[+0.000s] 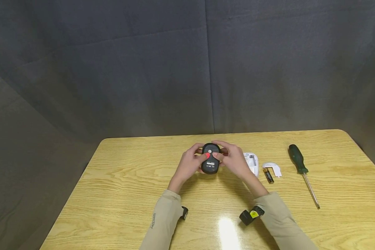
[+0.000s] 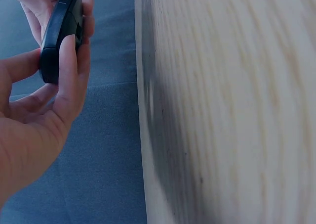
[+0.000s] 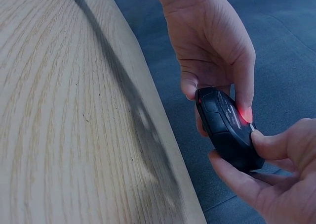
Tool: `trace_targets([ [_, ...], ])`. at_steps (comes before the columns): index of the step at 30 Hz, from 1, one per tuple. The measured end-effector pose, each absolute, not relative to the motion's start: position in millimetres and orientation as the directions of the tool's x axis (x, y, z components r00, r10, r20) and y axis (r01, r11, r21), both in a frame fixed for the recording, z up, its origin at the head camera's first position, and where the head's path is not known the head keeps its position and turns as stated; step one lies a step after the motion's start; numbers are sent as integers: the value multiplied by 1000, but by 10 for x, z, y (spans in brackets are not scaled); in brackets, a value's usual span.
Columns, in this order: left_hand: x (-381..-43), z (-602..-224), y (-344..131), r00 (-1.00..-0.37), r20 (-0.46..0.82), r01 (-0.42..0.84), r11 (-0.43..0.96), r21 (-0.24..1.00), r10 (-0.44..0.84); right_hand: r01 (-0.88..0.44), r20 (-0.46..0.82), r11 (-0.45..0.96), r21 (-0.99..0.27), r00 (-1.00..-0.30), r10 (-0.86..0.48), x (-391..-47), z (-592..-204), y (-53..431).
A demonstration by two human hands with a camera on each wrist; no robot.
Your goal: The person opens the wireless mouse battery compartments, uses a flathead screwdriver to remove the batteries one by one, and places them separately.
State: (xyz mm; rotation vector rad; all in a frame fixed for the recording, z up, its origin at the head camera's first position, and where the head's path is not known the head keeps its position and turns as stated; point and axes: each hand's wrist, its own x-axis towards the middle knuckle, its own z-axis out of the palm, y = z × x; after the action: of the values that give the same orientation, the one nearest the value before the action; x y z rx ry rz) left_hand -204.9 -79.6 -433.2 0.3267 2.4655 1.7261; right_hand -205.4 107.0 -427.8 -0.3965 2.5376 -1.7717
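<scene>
A black computer mouse [image 1: 210, 166] is held up above the table with its labelled underside facing the head camera. My left hand [image 1: 188, 164] grips its left side, thumb on the underside, and a red glow lights that thumb's tip. From the other side my right hand [image 1: 234, 160] grips it too, its thumb pressing near the middle of the underside. In the left wrist view, fingers of both hands wrap the edges of the mouse [image 2: 62, 36]. The right wrist view shows the mouse [image 3: 224, 127] tilted, with the red light beside the left thumb.
Right of my hands lie an opened white mouse [image 1: 251, 163], its white cover [image 1: 273, 168] and an AA battery [image 1: 268, 175]. Farther right is a green-handled screwdriver [image 1: 300, 166]. All rest on the wooden table [image 1: 122, 194], with a dark curtain [image 1: 143, 69] behind it.
</scene>
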Motion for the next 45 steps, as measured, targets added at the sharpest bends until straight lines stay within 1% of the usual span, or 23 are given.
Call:
trace_targets([
  [19, -2045, -4345, -793, -968, 24, 112, 348, 931, 248, -165, 117, 327, -930, -980, -162, -2041, -4286, 1037],
  [25, -2046, -4338, -794, -968, 18, 109, 356, 928, 249, -148, 90, 320, -936, -978, -190, -2075, -4300, 1073],
  [32, -2046, -4340, -789, -966, 21, 113, 348, 931, 259, -123, 61, 324, -938, -979, -194, -2096, -4317, 1096],
  [40, -2044, -4354, -785, -965, 18, 115, 356, 927, 263, -160, 98, 348, -924, -977, -189, -2071, -4310, 1065],
  [45, -2043, -4347, -776, -963, 15, 112, 350, 930, 270, -192, 130, 400, -896, -976, -176, -2051, -4303, 1055],
])
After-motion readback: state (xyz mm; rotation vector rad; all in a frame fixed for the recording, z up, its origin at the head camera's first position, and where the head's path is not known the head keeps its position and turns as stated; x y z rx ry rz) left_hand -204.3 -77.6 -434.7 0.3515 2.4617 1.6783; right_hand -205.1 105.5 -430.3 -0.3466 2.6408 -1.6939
